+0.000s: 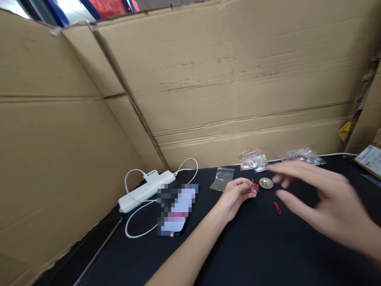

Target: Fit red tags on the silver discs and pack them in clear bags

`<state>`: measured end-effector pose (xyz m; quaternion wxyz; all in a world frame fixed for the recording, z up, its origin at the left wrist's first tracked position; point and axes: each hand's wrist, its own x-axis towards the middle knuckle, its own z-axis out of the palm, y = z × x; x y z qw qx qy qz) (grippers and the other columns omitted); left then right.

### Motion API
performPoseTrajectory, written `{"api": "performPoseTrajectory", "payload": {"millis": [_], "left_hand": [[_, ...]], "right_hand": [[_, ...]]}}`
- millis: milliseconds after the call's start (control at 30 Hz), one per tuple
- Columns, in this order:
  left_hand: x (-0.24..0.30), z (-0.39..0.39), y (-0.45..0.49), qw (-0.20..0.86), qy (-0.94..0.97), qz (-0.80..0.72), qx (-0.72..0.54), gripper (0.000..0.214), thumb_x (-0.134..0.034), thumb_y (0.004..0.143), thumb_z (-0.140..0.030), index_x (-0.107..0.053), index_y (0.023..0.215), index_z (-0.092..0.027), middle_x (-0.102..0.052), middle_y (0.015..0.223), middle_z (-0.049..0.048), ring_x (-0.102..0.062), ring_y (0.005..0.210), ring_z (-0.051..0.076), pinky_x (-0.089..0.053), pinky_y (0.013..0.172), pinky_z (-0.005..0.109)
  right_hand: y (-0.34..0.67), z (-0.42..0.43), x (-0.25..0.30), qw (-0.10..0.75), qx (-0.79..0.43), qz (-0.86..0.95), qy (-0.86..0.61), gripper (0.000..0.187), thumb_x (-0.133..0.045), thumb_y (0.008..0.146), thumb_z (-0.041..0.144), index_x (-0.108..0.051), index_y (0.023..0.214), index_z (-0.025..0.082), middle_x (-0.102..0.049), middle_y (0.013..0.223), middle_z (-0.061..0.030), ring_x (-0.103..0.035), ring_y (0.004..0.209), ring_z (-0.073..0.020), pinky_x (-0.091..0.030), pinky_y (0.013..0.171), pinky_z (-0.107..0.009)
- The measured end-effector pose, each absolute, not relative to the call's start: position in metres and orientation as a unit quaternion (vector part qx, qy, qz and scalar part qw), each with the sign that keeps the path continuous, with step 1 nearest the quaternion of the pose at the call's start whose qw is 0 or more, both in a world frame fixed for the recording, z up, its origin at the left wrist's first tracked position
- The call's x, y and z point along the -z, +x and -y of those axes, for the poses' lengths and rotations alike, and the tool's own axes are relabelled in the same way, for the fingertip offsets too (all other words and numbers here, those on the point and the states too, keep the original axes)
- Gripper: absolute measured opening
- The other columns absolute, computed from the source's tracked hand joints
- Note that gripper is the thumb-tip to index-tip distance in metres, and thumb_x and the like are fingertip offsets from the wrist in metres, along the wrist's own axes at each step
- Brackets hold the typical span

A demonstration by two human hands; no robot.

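Single view from my head, facing forward and down: tabletop [238, 246] close below, cardboard wall [238, 79] across upper half, my fingers [243, 185] near, low, right of centre.

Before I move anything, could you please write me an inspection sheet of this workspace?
Surface: black tabletop.
Job's things: round silvery metal disc lying flat; red cord loop nearer the wearer; small metallic piece with red on it in the left hand, details too small to tell.
Clutter: flat clear plastic bag; clear bags with shiny and red contents in two groups along the back; flat item masked by pixelation.
Hands: left hand, fingers pinching the piece; right hand, blurred, fingers apart, nothing seen in it.
Cables: white cable looping beside the white power strip.
Surroundings: brown cardboard panels; carton with white label at right.
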<state>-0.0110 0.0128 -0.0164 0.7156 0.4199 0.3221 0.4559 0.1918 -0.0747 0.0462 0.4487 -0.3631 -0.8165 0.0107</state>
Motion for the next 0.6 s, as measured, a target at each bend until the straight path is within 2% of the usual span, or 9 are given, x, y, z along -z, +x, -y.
{"api": "performPoseTrajectory", "payload": {"millis": [133,233,367,467,600], "left_hand": [[0.015,-0.012,-0.01,0.709,0.44,-0.311,-0.455,0.006,-0.07,0.069,-0.011,-0.065,0.072,-0.011,-0.065,0.069,0.0044,-0.063,0.066,0.013,-0.051,0.07,0.026],[0.014,-0.009,-0.007,0.708,0.47,-0.294,-0.438,0.007,-0.071,0.07,-0.013,-0.066,0.075,-0.011,-0.066,0.071,0.0048,-0.064,0.069,0.014,-0.051,0.071,0.027],[0.009,-0.004,-0.005,0.703,0.484,-0.288,-0.435,0.008,-0.072,0.071,-0.013,-0.066,0.075,-0.011,-0.066,0.072,0.005,-0.064,0.071,0.015,-0.052,0.075,0.029],[0.004,-0.004,-0.006,0.685,0.495,-0.3,-0.442,0.008,-0.071,0.072,-0.014,-0.066,0.077,-0.011,-0.066,0.069,0.0059,-0.065,0.07,0.016,-0.051,0.074,0.03],[0.002,-0.006,-0.007,0.652,0.53,-0.321,-0.437,0.008,-0.07,0.072,-0.015,-0.065,0.078,-0.011,-0.066,0.068,0.0057,-0.064,0.065,0.015,-0.051,0.071,0.029]], "right_hand": [[0.184,0.023,-0.024,0.35,-0.099,0.855,-0.369,0.075,-0.069,0.082,0.041,-0.033,0.147,0.029,-0.048,0.142,-0.0098,-0.05,0.126,-0.0298,-0.046,0.103,-0.048],[0.183,0.007,-0.001,0.343,-0.161,0.85,-0.367,0.063,-0.066,0.085,0.04,-0.042,0.141,0.027,-0.059,0.129,-0.0096,-0.061,0.109,-0.0235,-0.052,0.094,-0.04],[0.186,0.01,0.0,0.368,-0.174,0.843,-0.351,0.031,-0.067,0.085,0.037,-0.063,0.113,0.024,-0.067,0.103,-0.0053,-0.064,0.087,-0.0179,-0.054,0.08,-0.032],[0.188,0.011,-0.007,0.383,-0.168,0.838,-0.35,0.029,-0.068,0.083,0.031,-0.065,0.11,0.023,-0.066,0.097,-0.0045,-0.063,0.081,-0.0166,-0.054,0.075,-0.03],[0.19,0.009,-0.006,0.392,-0.146,0.836,-0.355,0.033,-0.067,0.083,0.026,-0.064,0.116,0.025,-0.065,0.102,-0.0058,-0.062,0.082,-0.0172,-0.053,0.075,-0.032]]}}
